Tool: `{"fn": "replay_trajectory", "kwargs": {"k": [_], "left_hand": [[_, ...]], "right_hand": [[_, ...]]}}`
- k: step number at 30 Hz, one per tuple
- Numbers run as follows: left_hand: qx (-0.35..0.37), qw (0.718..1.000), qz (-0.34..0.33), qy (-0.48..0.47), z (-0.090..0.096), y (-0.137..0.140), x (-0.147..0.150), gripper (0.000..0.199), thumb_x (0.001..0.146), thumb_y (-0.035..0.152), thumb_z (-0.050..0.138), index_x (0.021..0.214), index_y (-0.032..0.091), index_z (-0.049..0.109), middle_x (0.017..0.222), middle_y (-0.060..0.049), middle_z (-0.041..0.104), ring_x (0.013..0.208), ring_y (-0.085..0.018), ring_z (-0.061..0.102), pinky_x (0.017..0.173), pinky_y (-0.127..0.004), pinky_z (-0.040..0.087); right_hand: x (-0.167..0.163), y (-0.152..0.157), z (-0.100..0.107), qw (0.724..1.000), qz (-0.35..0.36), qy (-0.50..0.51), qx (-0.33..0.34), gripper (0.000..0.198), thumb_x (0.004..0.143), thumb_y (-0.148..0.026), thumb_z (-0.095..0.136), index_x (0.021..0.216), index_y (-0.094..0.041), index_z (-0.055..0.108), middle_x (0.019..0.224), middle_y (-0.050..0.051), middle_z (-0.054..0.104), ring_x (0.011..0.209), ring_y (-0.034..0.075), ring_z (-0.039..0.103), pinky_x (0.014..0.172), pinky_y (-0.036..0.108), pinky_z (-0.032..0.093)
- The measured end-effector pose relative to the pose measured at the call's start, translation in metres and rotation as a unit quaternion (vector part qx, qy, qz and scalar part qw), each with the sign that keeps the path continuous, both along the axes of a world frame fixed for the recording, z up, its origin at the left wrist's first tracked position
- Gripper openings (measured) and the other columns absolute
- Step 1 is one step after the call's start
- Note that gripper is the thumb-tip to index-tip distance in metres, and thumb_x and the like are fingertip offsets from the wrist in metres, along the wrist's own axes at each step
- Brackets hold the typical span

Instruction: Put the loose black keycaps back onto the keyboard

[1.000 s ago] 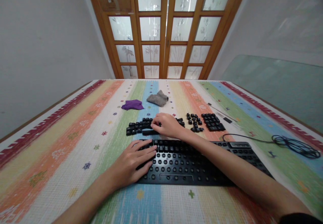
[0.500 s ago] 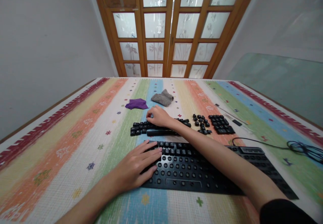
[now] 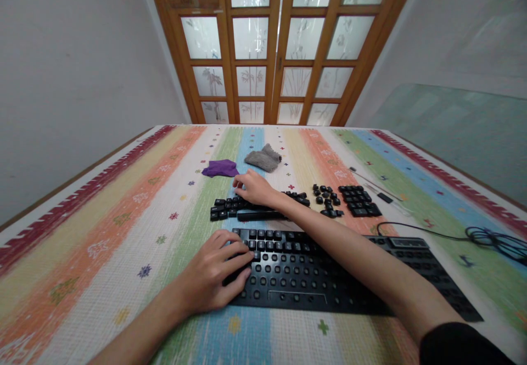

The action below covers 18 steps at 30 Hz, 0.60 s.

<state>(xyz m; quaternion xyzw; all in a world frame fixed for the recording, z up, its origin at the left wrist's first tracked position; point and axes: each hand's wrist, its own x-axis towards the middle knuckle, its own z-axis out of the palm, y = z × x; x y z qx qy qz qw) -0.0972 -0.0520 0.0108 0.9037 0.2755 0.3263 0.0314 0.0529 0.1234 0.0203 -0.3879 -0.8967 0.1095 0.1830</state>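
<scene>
A black keyboard [image 3: 288, 285] lies in front of me; its top rows at the left carry keycaps, while lower rows show bare key mounts. My left hand [image 3: 216, 271] rests on its left end, fingers apart and bent, the fingertips touching the keys near a black keycap [image 3: 256, 256]. Behind the keyboard, loose black keycaps [image 3: 224, 207] sit in rows, with a long spacebar [image 3: 261, 215] along their front. Over those rows hovers my right hand [image 3: 255, 188], its arm crossing the keyboard. Its index finger and thumb look slightly apart, with no keycap visible between them.
A purple cloth [image 3: 220, 168] and a grey cloth [image 3: 264, 158] lie beyond the keycaps. To the right are more keycaps [image 3: 359, 201], a thin stick-like tool [image 3: 373, 181] and a coiled cable [image 3: 496, 241]. A striped tablecloth [image 3: 123, 255] covers the table.
My left fingers have drawn back slightly to the left and lower on the keyboard, uncovering upper keys. My right hand's fingers have opened a little above the loose keycaps.
</scene>
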Motion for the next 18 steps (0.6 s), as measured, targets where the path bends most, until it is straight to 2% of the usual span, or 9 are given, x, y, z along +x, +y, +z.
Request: {"fn": "replay_trajectory", "kwargs": {"k": [7, 14, 18], "left_hand": [[0.014, 1.000, 0.012, -0.008, -0.004, 0.001, 0.001, 0.020, 0.091, 0.012, 0.057, 0.107, 0.016, 0.068, 0.096, -0.009, 0.069, 0.093, -0.022, 0.060, 0.083, -0.040, 0.054], [0.017, 0.997, 0.060, -0.048, -0.005, 0.003, -0.005, 0.023, 0.088, 0.012, 0.058, 0.111, 0.015, 0.061, 0.105, -0.010, 0.064, 0.097, -0.023, 0.059, 0.086, -0.041, 0.052], [0.000, 0.999, 0.028, -0.042, -0.004, 0.002, -0.007, 0.024, 0.086, 0.012, 0.059, 0.108, 0.017, 0.064, 0.113, -0.011, 0.061, 0.105, -0.026, 0.057, 0.091, -0.046, 0.050]], "right_hand": [[0.009, -0.021, 0.021, 0.999, 0.032, 0.035, 0.017, 0.013, 0.091, -0.013, 0.061, 0.103, -0.013, 0.065, 0.091, 0.006, 0.072, 0.095, 0.021, 0.054, 0.084, 0.030, 0.037], [0.042, -0.053, 0.028, 0.993, 0.078, 0.078, 0.034, 0.008, 0.093, -0.017, 0.061, 0.100, -0.015, 0.063, 0.090, 0.005, 0.071, 0.093, 0.020, 0.053, 0.087, 0.031, 0.037], [0.067, -0.076, 0.030, 0.989, 0.087, 0.118, 0.020, 0.004, 0.094, -0.019, 0.061, 0.096, -0.016, 0.063, 0.091, 0.004, 0.070, 0.092, 0.019, 0.055, 0.085, 0.031, 0.040]]}}
